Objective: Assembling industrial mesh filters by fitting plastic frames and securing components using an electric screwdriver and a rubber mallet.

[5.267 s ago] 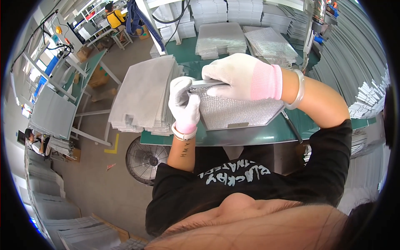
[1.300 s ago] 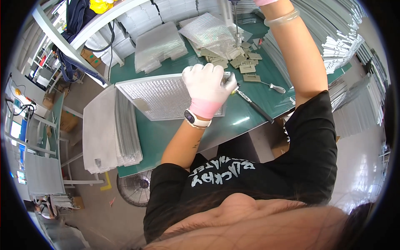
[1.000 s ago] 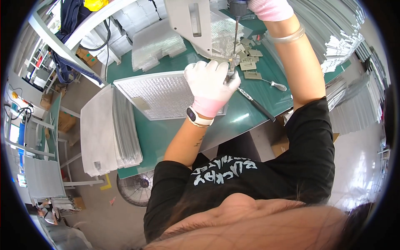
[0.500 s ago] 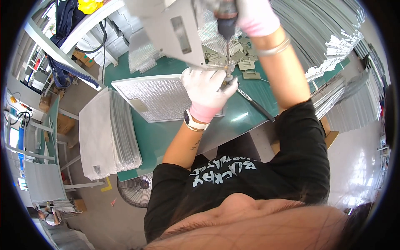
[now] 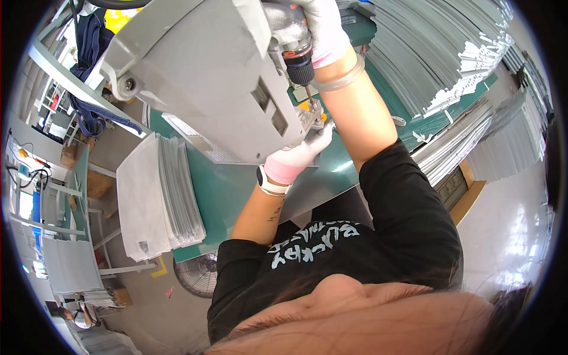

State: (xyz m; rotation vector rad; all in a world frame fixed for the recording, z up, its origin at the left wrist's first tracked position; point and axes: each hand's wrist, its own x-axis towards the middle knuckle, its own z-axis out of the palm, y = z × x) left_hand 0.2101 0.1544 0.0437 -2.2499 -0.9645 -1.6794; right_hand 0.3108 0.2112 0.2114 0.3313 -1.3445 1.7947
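Observation:
My right hand (image 5: 328, 29), in a white glove with a pink cuff, is closed around an electric screwdriver (image 5: 299, 68) with a black collar. Its thin bit points down into a small metal nozzle piece (image 5: 316, 115). Beside the screwdriver, a large grey housing (image 5: 201, 77) fills the upper middle and blocks much of the table. My left hand (image 5: 302, 155), gloved alike, is just under the nozzle; the housing hides most of its fingers, so its grip cannot be made out. A framed silver mesh panel (image 5: 207, 149) lies on the green table, mostly behind the housing.
A stack of pale mesh sheets (image 5: 142, 198) stands at the table's left edge. Long grey strips (image 5: 408, 53) are piled at the far right, with more bundles (image 5: 452, 142) below. A floor fan (image 5: 201, 275) is under the green table (image 5: 216, 210). A white frame post (image 5: 77, 89) rises left.
The grey housing and screwdriver have come lower and nearer, shifting left with my right hand. They now cover the loose beige plates and most of my left fingers. My left hand has dropped slightly.

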